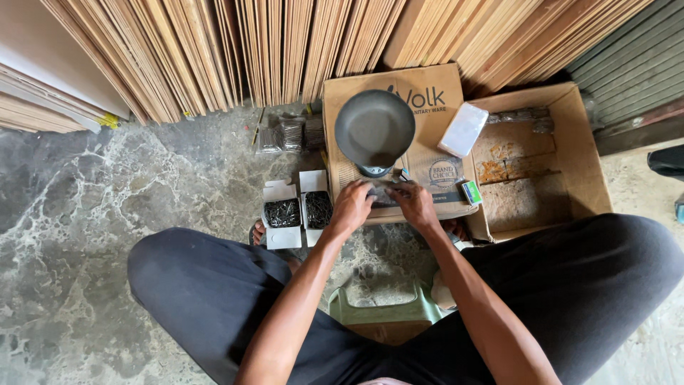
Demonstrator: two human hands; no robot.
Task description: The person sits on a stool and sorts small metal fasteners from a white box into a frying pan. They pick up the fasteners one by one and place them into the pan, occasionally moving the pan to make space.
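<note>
My left hand (351,205) and my right hand (413,203) meet over a flat dark object (385,197) that lies on a closed cardboard box (434,153); both hands grip it by its ends. Just beyond the hands stands a weighing scale with a round dark pan (375,127). Two small open white boxes of dark nails (283,212) (318,209) sit on the floor left of my left hand. A white block (464,129) and a small green packet (470,192) rest on the cardboard box.
An open cardboard box (570,135) stands at the right. Plywood sheets (285,43) lean against the wall behind. Clear bags of small hardware (288,134) lie on the stone floor (107,214). A green stool (385,310) shows between my knees.
</note>
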